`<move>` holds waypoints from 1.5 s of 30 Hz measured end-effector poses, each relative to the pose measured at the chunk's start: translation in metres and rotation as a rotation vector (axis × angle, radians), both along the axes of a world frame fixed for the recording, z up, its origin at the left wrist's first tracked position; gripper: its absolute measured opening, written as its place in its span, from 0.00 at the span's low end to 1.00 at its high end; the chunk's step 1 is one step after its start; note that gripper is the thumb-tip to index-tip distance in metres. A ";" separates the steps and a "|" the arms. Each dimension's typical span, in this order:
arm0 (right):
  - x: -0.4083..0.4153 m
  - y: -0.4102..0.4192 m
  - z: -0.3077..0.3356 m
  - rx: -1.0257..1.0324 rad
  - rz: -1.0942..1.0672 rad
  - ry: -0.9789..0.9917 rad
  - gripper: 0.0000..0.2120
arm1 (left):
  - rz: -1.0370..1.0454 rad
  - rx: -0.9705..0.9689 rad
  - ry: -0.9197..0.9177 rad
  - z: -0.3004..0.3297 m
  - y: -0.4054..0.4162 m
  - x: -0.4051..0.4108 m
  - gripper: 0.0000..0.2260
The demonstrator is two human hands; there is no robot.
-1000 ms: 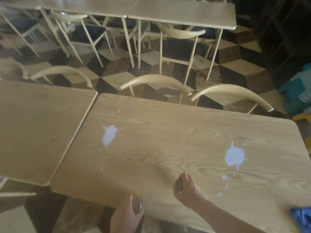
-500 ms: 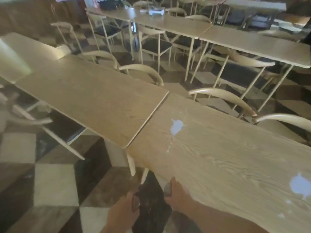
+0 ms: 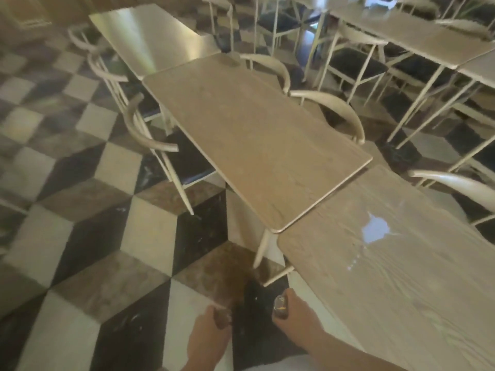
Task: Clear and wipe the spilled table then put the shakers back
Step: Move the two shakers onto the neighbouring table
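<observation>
While I've got a shaker in each fist, both are off the spilled desk (image 3: 401, 290) and out over the checkered floor (image 3: 88, 263). My right hand (image 3: 294, 314) has its fingers wrapped round one shaker (image 3: 280, 306), my left hand (image 3: 209, 336) round the other shaker (image 3: 221, 318) (blurry, so no telling which is which). The empty neighbouring desk (image 3: 262, 145) lies up ahead, so probably they go there. The white spill (image 3: 375, 230) sits forward-right of my right hand.

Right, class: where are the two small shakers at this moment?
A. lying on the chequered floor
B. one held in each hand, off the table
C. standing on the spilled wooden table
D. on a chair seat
B: the left hand and right hand each grip a small shaker, over the floor beside the spilled wooden table.
</observation>
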State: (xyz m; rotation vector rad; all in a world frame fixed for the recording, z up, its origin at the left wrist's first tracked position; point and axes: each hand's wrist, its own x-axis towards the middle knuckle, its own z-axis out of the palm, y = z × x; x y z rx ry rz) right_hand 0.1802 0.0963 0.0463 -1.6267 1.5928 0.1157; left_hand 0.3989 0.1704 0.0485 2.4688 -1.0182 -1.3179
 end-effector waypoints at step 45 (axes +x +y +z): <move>0.206 -0.297 -0.009 -0.065 -0.980 0.011 0.21 | -0.720 -0.284 0.059 0.009 -0.495 0.234 0.25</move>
